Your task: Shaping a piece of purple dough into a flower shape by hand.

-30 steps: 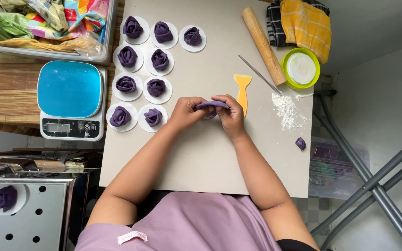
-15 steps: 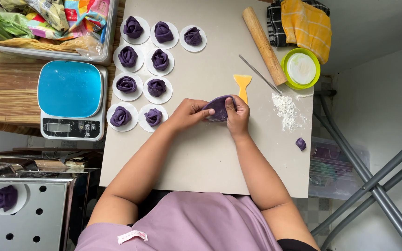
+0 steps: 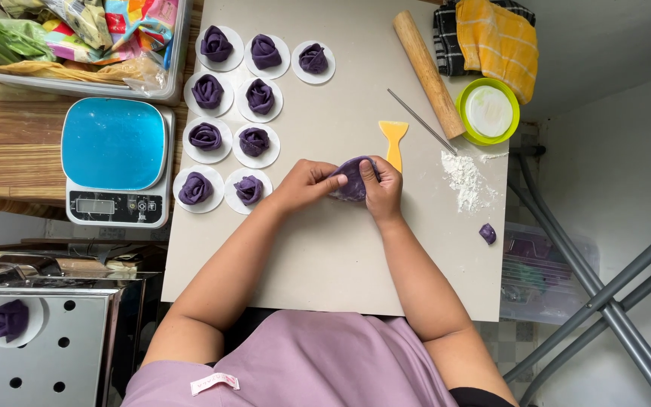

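Dough: purple piece (image 3: 352, 179) mid-bench (image 3: 325, 256), held between both hands.
Left hand (image 3: 307, 183): fingers pinch its left edge.
Right hand (image 3: 383, 188): fingers curled over it, probably pressing.
Scraper: yellow (image 3: 393, 142), just beyond.
Rosettes: purple (image 3: 252, 139), far left.

Beige work board (image 3: 325, 256) laid with dough roses and tools

Nine purple dough roses (image 3: 254, 141) on white paper rounds are set out at the board's upper left. A wooden rolling pin (image 3: 429, 72), a thin metal rod (image 3: 421, 121) and a yellow scraper (image 3: 394, 143) are laid near the top right, beside a green-rimmed bowl (image 3: 488, 111). A patch of flour (image 3: 464, 179) and a small purple dough scrap (image 3: 487, 234) are seen near the right edge.
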